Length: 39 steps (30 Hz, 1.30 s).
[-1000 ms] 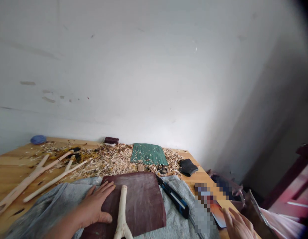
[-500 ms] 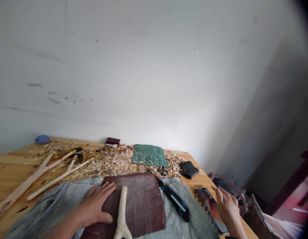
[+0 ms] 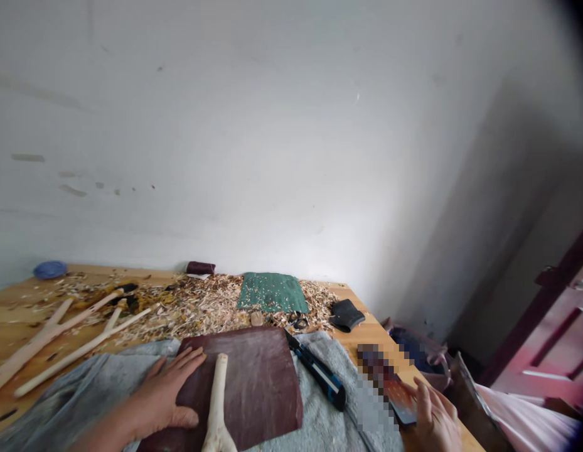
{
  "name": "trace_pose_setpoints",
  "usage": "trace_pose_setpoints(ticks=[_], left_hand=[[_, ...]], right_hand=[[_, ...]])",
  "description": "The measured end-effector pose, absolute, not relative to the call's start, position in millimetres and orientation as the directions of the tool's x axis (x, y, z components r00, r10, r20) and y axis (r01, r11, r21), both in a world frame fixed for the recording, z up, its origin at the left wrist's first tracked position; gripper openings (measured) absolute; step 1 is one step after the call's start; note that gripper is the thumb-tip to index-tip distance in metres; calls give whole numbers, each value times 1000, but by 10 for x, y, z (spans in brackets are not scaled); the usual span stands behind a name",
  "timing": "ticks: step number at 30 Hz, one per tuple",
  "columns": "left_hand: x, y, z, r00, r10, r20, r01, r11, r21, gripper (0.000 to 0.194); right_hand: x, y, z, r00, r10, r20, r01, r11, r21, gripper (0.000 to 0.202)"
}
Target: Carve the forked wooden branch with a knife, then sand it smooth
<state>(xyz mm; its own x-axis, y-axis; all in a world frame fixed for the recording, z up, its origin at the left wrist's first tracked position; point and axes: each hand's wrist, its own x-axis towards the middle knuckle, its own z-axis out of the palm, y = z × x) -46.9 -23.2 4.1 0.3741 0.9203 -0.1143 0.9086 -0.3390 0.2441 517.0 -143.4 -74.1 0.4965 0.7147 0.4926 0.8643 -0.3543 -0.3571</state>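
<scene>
My left hand (image 3: 171, 392) lies flat with spread fingers on a dark red sandpaper sheet (image 3: 265, 389). Next to its thumb, a peeled, pale forked stick (image 3: 219, 395) rests on the sheet, its fork cut off by the bottom edge of view. At the table's right side my right hand (image 3: 437, 417) is at the near end of a phone (image 3: 400, 398), partly curled with a finger reaching toward its screen. Pixelation covers part of the phone. A black and blue utility knife (image 3: 319, 373), blade out, lies right of the sheet on a grey cloth (image 3: 326, 351).
Wood shavings (image 3: 201, 301) cover the back of the table, around a green sheet (image 3: 272, 292). Two more forked sticks, one thicker stick (image 3: 32, 348) and one thinner stick (image 3: 79, 351), lie left. A black folded piece (image 3: 346, 315) is near the right edge, with a pink door (image 3: 550, 358) beyond.
The view has turned slightly right, so the table things appear further left. My right hand has shifted lower beside the phone. My left hand stays flat on the sandpaper.
</scene>
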Motion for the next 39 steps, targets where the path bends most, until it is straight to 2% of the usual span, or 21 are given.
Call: trace_pose_setpoints(ticks=[4,8,17,22,26,31,34,39], left_hand=[[-473,-234,40,383,916,-119,906,-347,243,87],[-476,-235,43,387,915,-113,902,-350,252,87],[-496,-217,-10,380,919,-102,903,-345,256,87],[-507,-206,-29,385,918,-98,898,-347,271,87],[-508,-197,-43,390,915,-105,900,-355,255,88],[-497,-209,-22,387,915,-117,903,-351,246,88],[-487,-217,-3,389,914,-119,904,-353,243,88],[-485,-212,-19,380,919,-104,906,-347,243,88]], right_hand=[[5113,-1474,-731,611,699,372,769,-410,-491,63],[5073,-1476,-690,617,702,356,755,-400,-520,61],[5033,-1475,-663,629,690,359,748,-410,-523,59],[4951,-1536,-638,501,737,453,830,-262,-493,57],[4927,-1548,-638,407,781,474,872,-177,-457,50],[4884,-1528,-625,452,760,467,865,-246,-437,54],[4870,-1514,-629,418,775,474,880,-215,-423,55],[4885,-1480,-658,447,795,409,869,-277,-411,58]])
